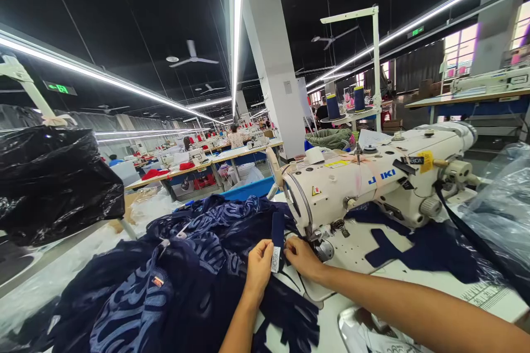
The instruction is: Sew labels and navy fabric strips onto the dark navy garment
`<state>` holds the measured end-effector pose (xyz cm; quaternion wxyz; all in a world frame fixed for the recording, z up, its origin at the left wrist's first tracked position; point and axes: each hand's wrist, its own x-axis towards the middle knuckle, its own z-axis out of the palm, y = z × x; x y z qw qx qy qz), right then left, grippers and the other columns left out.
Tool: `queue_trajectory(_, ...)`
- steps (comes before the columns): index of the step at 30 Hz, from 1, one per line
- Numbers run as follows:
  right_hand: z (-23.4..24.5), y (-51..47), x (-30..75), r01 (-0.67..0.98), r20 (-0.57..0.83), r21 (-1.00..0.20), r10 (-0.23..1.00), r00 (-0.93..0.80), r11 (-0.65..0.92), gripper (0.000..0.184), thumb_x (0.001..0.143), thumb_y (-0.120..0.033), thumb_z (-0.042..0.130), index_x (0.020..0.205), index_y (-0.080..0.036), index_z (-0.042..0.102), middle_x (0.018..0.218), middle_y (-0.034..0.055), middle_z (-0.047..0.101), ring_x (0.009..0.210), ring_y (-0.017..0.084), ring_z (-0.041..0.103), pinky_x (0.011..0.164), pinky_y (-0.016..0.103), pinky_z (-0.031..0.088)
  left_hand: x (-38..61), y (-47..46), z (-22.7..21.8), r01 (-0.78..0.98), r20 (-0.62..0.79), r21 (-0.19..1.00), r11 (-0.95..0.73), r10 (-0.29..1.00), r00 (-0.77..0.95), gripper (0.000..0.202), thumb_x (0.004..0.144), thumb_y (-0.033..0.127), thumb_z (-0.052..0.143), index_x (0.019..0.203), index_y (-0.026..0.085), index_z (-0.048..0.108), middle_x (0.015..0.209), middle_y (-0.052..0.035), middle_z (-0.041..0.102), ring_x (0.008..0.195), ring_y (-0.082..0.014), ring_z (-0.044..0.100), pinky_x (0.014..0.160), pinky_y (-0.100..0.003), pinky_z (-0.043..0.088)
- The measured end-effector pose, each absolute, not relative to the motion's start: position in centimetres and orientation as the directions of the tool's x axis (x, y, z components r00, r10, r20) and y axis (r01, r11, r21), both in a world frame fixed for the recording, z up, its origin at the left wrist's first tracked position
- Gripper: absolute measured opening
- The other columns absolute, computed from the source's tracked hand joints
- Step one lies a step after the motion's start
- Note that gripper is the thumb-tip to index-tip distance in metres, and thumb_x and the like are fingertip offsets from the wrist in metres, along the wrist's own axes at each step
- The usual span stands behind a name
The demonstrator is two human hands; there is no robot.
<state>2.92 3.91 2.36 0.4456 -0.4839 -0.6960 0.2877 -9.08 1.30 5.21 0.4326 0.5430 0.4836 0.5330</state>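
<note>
While the left hand (259,266) pinches the white label (275,259) at the navy strip's (277,229) lower end, apparently to keep both aligned, the right hand (304,258) curls close beside the sewing machine's (351,176) needle end, its grip unclear, above the table (488,293).

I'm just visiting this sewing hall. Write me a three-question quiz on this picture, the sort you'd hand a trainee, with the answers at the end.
1. What does the left hand hold?
a) a pair of scissors
b) a white label with dark lettering
c) a red button

2. True or false: in the picture, the piled dark blue fabric lies to the left of the sewing machine.

3. How many dark blue thread cones stand on the thread stand behind the machine?

Key: 1. b. 2. True. 3. Two.
</note>
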Motion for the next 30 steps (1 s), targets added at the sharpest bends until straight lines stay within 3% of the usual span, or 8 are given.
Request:
queue_trajectory(10,2.0,0.5,6.3,0.361,0.401,-0.768,0.836,-0.374,0.529,0.019,0.067,-0.010,0.045,0.057,-0.020,0.031,0.077,0.0018,0.056,0.073,0.015,0.052,0.066,0.026,0.036,-8.4,0.3,6.0,0.055,0.221,0.975,-0.217,0.972,-0.074,0.036,0.061,0.050,0.061,0.069,0.015,0.059,0.057,0.0036,0.050,0.051,-0.0097,0.040,0.049,-0.020,0.032)
queue_trajectory(17,3.8,-2.7,10.4,0.353,0.398,-0.742,0.798,-0.452,0.570,0.016,0.071,-0.010,0.041,0.060,-0.020,0.034,0.083,0.0028,0.057,0.075,0.015,0.053,0.068,0.028,0.039,-8.1,-0.1,6.5,0.071,0.242,0.969,-0.237,0.968,-0.069,0.024,0.067,0.040,0.047,0.055,0.019,0.046,0.050,0.0053,0.045,0.048,-0.0089,0.037,0.048,-0.020,0.030)
queue_trajectory(20,5.0,-4.6,12.4,0.307,0.443,-0.707,0.737,-0.510,0.637,0.015,0.076,-0.011,0.040,0.065,-0.020,0.041,0.093,0.0059,0.057,0.086,0.017,0.054,0.075,0.029,0.040,-8.1,-0.5,7.1,0.090,0.196,0.976,-0.200,0.979,0.048,0.024,0.064,0.040,0.050,0.054,0.019,0.048,0.044,0.0045,0.046,0.044,-0.0094,0.038,0.047,-0.021,0.030)
queue_trajectory(24,5.7,-6.3,14.4,0.304,0.491,-0.685,0.728,-0.479,0.662,0.013,0.079,-0.014,0.043,0.070,-0.020,0.048,0.106,0.0099,0.054,0.103,0.021,0.049,0.084,0.033,0.039,-7.5,-1.5,7.8,0.227,-0.071,0.974,-0.028,0.907,0.416,0.028,0.057,0.044,0.063,0.059,0.017,0.055,0.047,0.0037,0.049,0.042,-0.0099,0.044,0.048,-0.023,0.033)
queue_trajectory(27,5.7,-6.4,14.8,0.332,0.405,-0.758,0.804,-0.434,0.561,0.011,0.077,-0.017,0.046,0.066,-0.020,0.048,0.118,0.0101,0.047,0.114,0.024,0.040,0.089,0.037,0.035,-6.6,-2.4,8.1,0.342,-0.221,0.939,0.031,0.817,0.532,0.031,0.057,0.047,0.064,0.063,0.017,0.057,0.053,0.0031,0.051,0.046,-0.0110,0.047,0.051,-0.024,0.037)
queue_trajectory(30,5.4,-5.8,14.4,0.319,0.277,-0.832,0.838,-0.471,0.454,0.013,0.074,-0.021,0.050,0.061,-0.019,0.046,0.109,0.0084,0.052,0.108,0.024,0.044,0.084,0.034,0.037,-5.8,-3.0,8.4,0.368,-0.190,0.929,-0.034,0.810,0.554,0.024,0.062,0.039,0.062,0.069,0.016,0.061,0.054,0.0039,0.049,0.049,-0.0112,0.046,0.053,-0.024,0.037)
